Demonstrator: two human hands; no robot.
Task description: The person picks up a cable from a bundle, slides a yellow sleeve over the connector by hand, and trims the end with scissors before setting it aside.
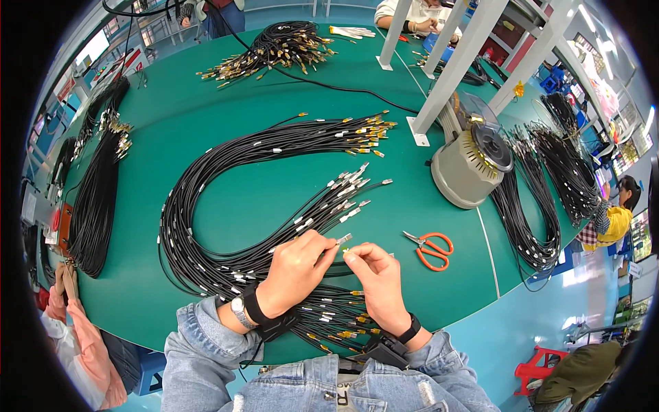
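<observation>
My left hand (296, 264) is closed in a pinch on a black cable close to its silver connector (344, 239), which sticks out past the fingertips. Just right of it, my right hand (377, 278) pinches a small yellowish piece (345, 251), too small to name. The two sets of fingertips are nearly together. Under and around my hands lies a large curved bundle of black cables (199, 172) with white labels. Its far ends carry yellow-tipped connectors (371, 130); more cable ends (336, 312) lie below my wrists.
Orange-handled scissors (434, 250) lie right of my hands. Beyond them stand a round grey machine (470, 165) and white metal posts (449, 75). More cable bundles lie at the left (96, 199), the back (285, 44) and the right (528, 206) of the green table (274, 185). Other people work around it.
</observation>
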